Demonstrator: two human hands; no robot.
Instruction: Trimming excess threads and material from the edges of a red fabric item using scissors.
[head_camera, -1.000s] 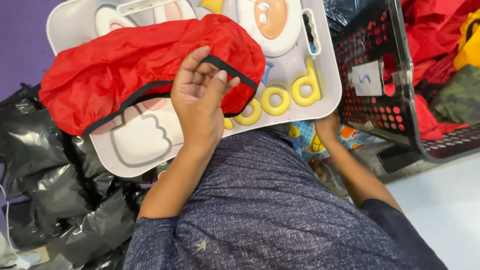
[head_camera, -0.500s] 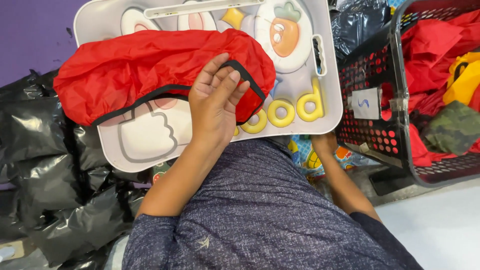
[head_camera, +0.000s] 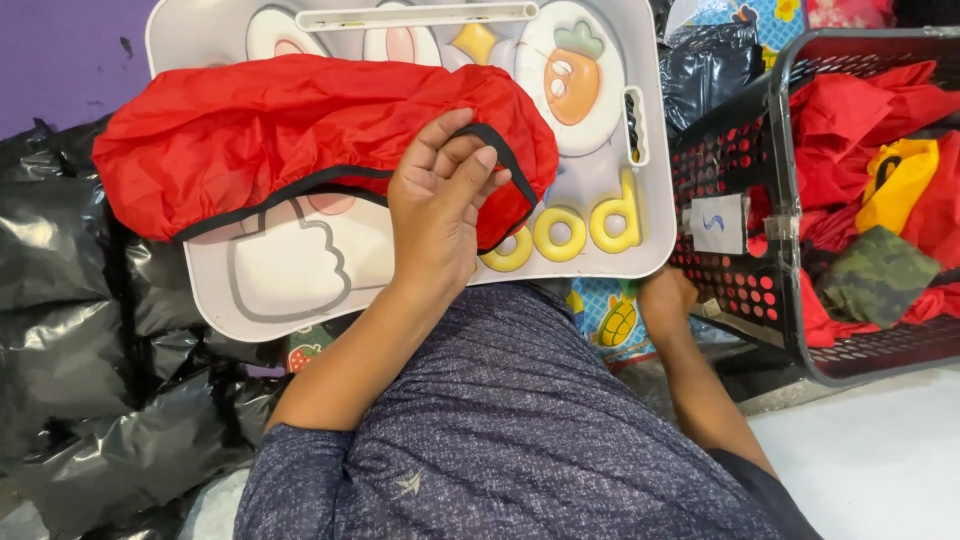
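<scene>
Your left hand (head_camera: 440, 215) still lies flat, fingers loosely apart, on the red cover (head_camera: 300, 140), which has barely shifted on the tray (head_camera: 300, 270); your right hand (head_camera: 665, 298) stays low by the basket (head_camera: 740, 290), grip unclear.

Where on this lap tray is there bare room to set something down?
The lap tray is bare at its lower left, below the red fabric cover and left of the left hand. A smaller strip lies bare at the right, by the yellow letters. The black crate is crowded with red fabric, and black plastic bags fill the left.
</scene>
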